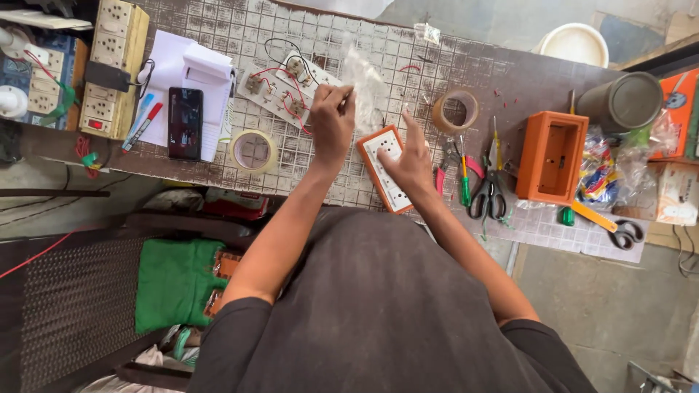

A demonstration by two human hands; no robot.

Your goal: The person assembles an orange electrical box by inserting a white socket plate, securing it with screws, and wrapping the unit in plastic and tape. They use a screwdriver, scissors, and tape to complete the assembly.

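My left hand is raised over the tiled worktop, fingertips pinched on the edge of a clear plastic bag. My right hand rests on an orange-framed white socket plate lying at the table's near edge, with the index finger stretched out. Just beyond my left hand lies a white switch plate turned over, with red and black wires across its back.
Two tape rolls, a phone on papers, and socket boards sit left. An orange box, scissors, a green screwdriver, a grey can and packets lie right.
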